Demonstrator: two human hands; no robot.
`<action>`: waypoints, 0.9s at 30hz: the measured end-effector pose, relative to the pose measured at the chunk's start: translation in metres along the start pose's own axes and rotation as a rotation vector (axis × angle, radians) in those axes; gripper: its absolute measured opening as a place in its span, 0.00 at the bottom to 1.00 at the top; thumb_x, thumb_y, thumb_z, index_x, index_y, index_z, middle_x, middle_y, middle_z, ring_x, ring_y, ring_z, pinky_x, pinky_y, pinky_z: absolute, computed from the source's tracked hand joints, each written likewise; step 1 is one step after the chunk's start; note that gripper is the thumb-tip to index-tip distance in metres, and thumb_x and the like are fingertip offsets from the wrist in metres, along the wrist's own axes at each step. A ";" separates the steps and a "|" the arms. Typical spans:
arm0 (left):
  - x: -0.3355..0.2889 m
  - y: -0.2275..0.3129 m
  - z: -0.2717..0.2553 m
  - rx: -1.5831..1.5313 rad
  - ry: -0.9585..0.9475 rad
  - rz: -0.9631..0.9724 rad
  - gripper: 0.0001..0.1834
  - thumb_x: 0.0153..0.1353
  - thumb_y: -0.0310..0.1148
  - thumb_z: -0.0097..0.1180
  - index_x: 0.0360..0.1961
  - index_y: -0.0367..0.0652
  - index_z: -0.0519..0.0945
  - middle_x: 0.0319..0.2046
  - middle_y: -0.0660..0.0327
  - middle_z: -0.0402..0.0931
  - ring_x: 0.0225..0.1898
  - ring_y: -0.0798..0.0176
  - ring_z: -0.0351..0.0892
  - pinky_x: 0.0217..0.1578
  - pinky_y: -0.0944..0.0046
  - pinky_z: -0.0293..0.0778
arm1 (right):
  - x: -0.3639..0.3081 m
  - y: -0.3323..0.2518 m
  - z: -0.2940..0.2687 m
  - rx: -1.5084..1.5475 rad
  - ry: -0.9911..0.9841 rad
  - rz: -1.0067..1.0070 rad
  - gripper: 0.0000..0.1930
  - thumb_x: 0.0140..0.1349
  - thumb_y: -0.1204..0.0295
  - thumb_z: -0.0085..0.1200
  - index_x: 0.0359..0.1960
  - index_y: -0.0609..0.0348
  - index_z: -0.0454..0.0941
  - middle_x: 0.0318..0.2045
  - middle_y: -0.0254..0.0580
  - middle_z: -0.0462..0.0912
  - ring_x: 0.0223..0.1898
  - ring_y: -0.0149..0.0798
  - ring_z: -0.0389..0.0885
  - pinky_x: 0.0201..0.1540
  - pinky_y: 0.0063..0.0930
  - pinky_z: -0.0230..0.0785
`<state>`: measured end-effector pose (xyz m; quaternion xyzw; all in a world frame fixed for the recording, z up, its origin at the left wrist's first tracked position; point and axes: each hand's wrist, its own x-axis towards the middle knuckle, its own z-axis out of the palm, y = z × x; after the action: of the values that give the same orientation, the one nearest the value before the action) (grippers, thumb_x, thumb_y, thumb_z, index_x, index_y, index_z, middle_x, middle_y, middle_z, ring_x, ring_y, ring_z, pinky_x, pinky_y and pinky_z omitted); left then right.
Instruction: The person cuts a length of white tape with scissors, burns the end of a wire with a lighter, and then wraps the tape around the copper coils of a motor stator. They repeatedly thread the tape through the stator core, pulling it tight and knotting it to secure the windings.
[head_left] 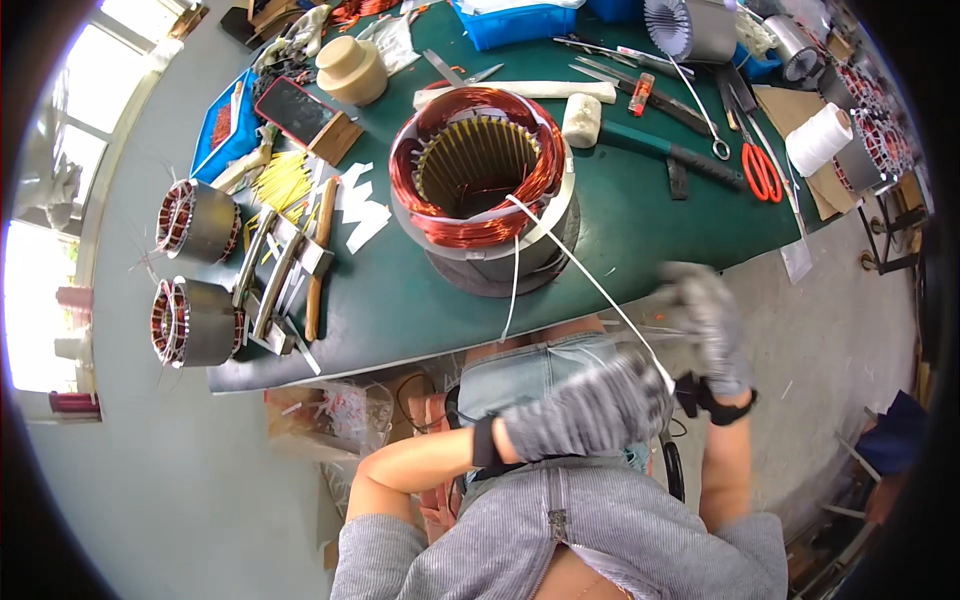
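A motor stator (470, 235) with thick red-copper windings stands upright on the green-topped bench in front of me. White lacing cord (598, 284) passes through its winding and stretches down taut toward my lap. My left hand (590, 412), in a grey glove, is closed at the cord's near end; the fingers are partly blurred. Just right of it, my right hand (708, 325), also gloved, is raised off the bench edge and smeared by motion, so its grip cannot be made out. A second length of the cord hangs loose down the stator's front.
Two smaller stators (195, 322) sit at the left, beside a hammer (321, 260) and metal bars. A white-headed mallet (640, 143), red-handled scissors (760, 173) and a white cord spool (818, 140) lie to the right. Blue bins (520, 25) stand at the back.
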<state>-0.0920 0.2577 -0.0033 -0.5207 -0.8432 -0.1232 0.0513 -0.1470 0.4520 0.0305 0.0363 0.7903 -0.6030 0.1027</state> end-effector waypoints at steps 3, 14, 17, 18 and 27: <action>-0.001 0.010 0.009 0.149 -0.049 0.106 0.15 0.50 0.33 0.50 0.41 0.45 0.77 0.42 0.58 0.74 0.43 0.57 0.73 0.43 0.61 0.72 | 0.013 -0.018 0.021 0.374 -0.389 0.225 0.21 0.64 0.54 0.48 0.44 0.62 0.74 0.25 0.32 0.78 0.18 0.19 0.63 0.17 0.14 0.54; -0.029 -0.088 -0.081 0.343 0.591 -0.565 0.19 0.50 0.31 0.52 0.44 0.61 0.81 0.62 0.57 0.61 0.64 0.45 0.53 0.62 0.44 0.48 | -0.060 0.171 -0.099 0.203 0.419 0.443 0.13 0.60 0.55 0.53 0.25 0.44 0.66 0.18 0.20 0.62 0.14 0.16 0.52 0.14 0.14 0.41; -0.026 -0.092 -0.075 0.436 0.552 -0.572 0.19 0.50 0.31 0.52 0.44 0.61 0.81 0.62 0.57 0.61 0.64 0.45 0.53 0.61 0.42 0.49 | -0.078 0.194 -0.117 0.105 0.590 0.501 0.14 0.59 0.54 0.54 0.23 0.43 0.66 0.18 0.20 0.62 0.15 0.16 0.53 0.15 0.15 0.43; -0.027 -0.092 -0.073 0.432 0.561 -0.572 0.17 0.50 0.31 0.52 0.43 0.61 0.81 0.61 0.57 0.62 0.64 0.45 0.53 0.61 0.41 0.48 | -0.082 0.199 -0.124 0.115 0.565 0.515 0.15 0.59 0.53 0.54 0.23 0.43 0.66 0.18 0.20 0.62 0.16 0.16 0.53 0.16 0.15 0.44; -0.020 -0.094 -0.064 0.414 0.656 -0.578 0.15 0.47 0.34 0.58 0.38 0.61 0.81 0.59 0.59 0.64 0.63 0.45 0.55 0.61 0.40 0.48 | -0.008 0.160 -0.088 -0.958 0.464 -0.263 0.11 0.61 0.67 0.48 0.39 0.59 0.78 0.37 0.48 0.80 0.36 0.48 0.79 0.40 0.35 0.71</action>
<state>-0.1691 0.1838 0.0396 -0.1775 -0.8996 -0.1196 0.3807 -0.1209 0.5797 -0.0967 0.0183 0.9762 -0.1595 -0.1456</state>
